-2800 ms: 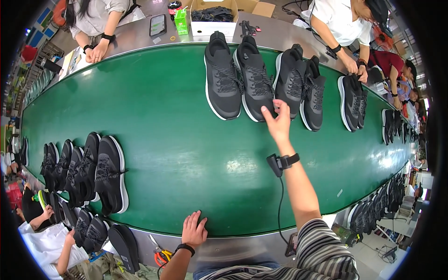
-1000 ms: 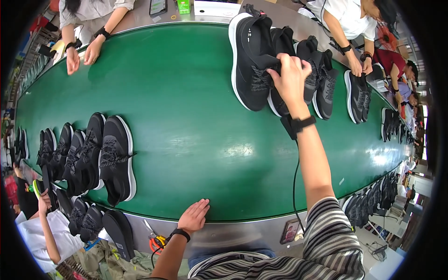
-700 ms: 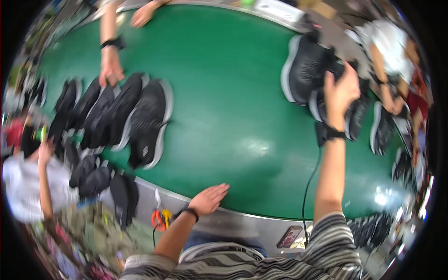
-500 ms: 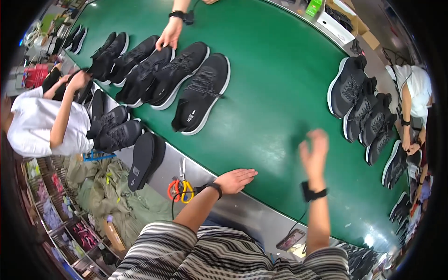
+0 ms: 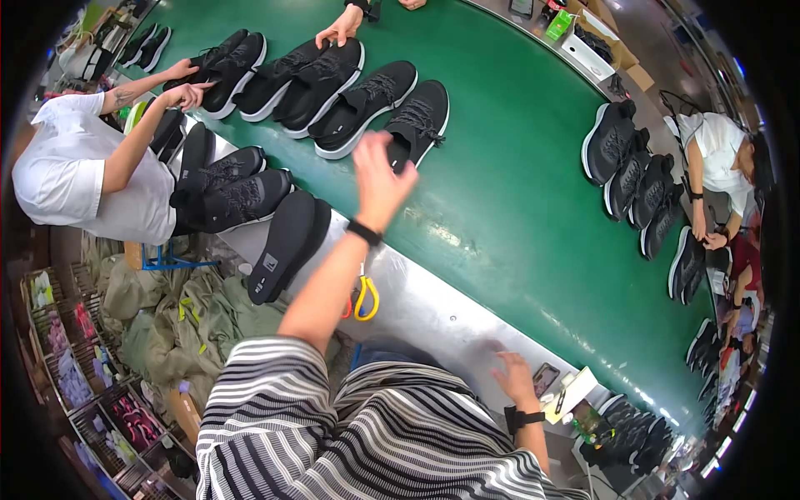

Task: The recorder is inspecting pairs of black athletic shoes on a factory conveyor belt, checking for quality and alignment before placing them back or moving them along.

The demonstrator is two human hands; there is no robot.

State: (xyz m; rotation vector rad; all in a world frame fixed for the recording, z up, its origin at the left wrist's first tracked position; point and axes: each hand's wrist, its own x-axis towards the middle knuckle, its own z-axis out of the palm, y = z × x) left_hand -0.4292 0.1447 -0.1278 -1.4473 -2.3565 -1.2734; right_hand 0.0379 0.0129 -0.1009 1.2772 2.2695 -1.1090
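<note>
My left hand is at the heel end of the nearest black lace-up sneaker, thumb and fingers apart. Whether it touches the shoe I cannot tell. That sneaker has a white sole and is the last in a slanting row on the green work surface. Beside it lies another black sneaker. My right hand hovers low over the metal edge, next to a phone, its fingers loosely spread and nothing in them. Black bands circle both my wrists.
Black insoles and scissors with yellow handles lie on the metal ledge. A co-worker in white handles shoes at left; another person's hand touches the row. More sneakers stand at right.
My left hand has moved from the table's edge out to the nearest sneaker. My right hand has drawn back from over the green surface to the metal edge. The view has shifted.
</note>
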